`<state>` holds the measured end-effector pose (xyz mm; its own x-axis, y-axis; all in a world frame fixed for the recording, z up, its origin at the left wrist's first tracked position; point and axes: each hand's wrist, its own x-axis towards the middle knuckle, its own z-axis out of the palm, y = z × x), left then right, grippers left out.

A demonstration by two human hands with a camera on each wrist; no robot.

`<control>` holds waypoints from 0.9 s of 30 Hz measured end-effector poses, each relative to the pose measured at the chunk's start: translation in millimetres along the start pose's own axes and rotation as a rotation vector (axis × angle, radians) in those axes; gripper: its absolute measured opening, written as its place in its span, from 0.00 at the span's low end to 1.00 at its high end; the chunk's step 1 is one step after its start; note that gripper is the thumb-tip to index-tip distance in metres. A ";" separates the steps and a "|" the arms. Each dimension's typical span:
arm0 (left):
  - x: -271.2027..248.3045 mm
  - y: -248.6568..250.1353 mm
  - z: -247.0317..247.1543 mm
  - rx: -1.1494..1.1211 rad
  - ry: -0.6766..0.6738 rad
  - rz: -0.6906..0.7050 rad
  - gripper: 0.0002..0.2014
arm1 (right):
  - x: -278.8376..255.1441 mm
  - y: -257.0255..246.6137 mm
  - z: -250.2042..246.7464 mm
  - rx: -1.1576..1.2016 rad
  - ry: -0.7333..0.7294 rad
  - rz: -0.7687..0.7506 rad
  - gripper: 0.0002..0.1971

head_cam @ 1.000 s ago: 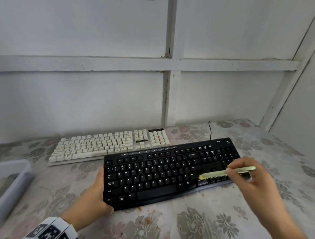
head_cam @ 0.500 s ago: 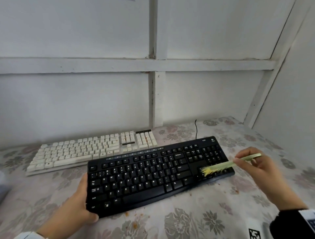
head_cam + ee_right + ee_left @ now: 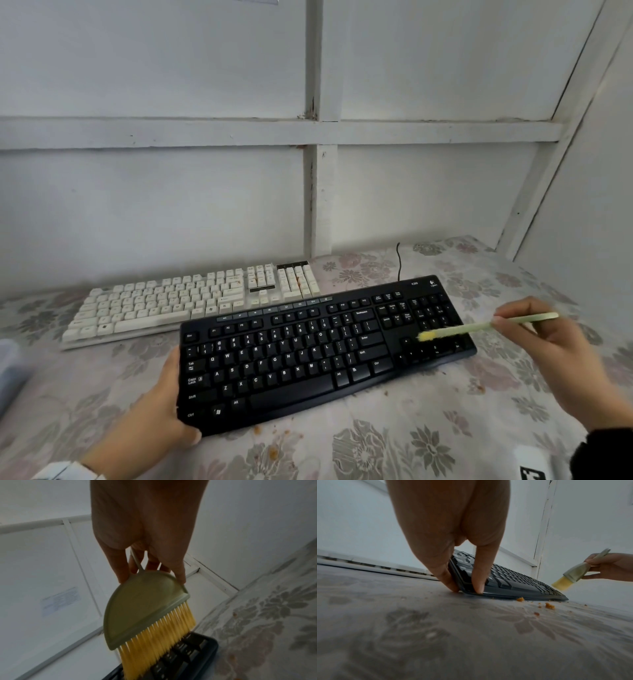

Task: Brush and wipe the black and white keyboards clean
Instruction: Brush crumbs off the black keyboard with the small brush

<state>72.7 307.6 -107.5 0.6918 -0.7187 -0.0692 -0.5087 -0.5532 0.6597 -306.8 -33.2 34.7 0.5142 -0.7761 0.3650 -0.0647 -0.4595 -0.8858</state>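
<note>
The black keyboard (image 3: 308, 356) lies slanted on the flowered tablecloth (image 3: 411, 445). My left hand (image 3: 171, 401) grips its near left corner, thumb on the front edge and fingers (image 3: 448, 580) down the left side. My right hand (image 3: 548, 342) pinches the handle of a pale green brush (image 3: 479, 327). Its yellow bristles (image 3: 426, 336) hang just over the keys between the arrow block and the number pad. In the right wrist view the brush (image 3: 142, 608) tilts down over the black keyboard (image 3: 188, 655). The white keyboard (image 3: 191, 301) lies behind, untouched.
Orange crumbs (image 3: 274, 454) dot the cloth along the black keyboard's front edge, and crumbs (image 3: 549, 605) show in the left wrist view too. A black cable (image 3: 399, 260) runs back to the white wall. A grey bin (image 3: 10, 373) sits at the far left.
The brush has moved from the front edge of the number pad a little back and up, bristles now off the keys. My left hand keeps its hold. The head view has shifted.
</note>
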 end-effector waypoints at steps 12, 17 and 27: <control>-19.1 25.0 -9.2 -0.126 -0.045 0.012 0.63 | -9.7 -14.9 -5.0 -0.399 0.224 -0.056 0.18; -36.6 53.6 -20.3 -0.168 -0.049 0.041 0.59 | -44.9 -63.8 54.2 -0.104 0.085 -0.132 0.10; -46.6 76.2 -27.4 -0.233 -0.063 0.074 0.59 | -128.0 -70.1 223.0 -0.133 -0.152 -0.514 0.06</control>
<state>15.8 310.5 -33.5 0.6200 -0.7826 -0.0559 -0.4202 -0.3914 0.8187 -177.4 194.6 -13.8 0.6252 -0.3712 0.6865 0.1242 -0.8211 -0.5571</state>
